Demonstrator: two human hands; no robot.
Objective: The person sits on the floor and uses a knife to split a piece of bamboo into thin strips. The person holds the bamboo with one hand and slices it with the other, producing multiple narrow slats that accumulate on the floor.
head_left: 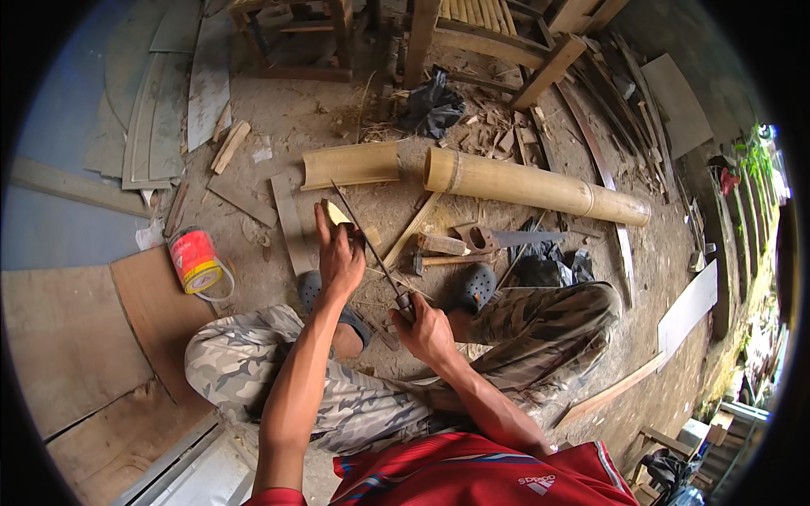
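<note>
My left hand (pixel 341 260) grips a short pale piece of bamboo (pixel 337 212), whose light end shows past the fingers; the rest of it is hidden by the hand. In my right hand (pixel 426 333) is the handle of a long, narrow knife (pixel 369 240). Its dark blade slants up and to the left, passing just right of the bamboo piece; whether they touch, I cannot tell. Beyond the hands lies a split bamboo half (pixel 351 165), hollow side showing. To its right rests a thick, whole bamboo pole (pixel 531 187).
A handsaw (pixel 506 239), a hammer (pixel 447 261) and a wood block (pixel 444 244) lie beyond my right foot. A red and yellow bucket (pixel 194 261) lies tipped at left. Black plastic bags (pixel 432 105), wood scraps and planks litter the dirt floor. Wooden furniture frames (pixel 494 44) stand at the back.
</note>
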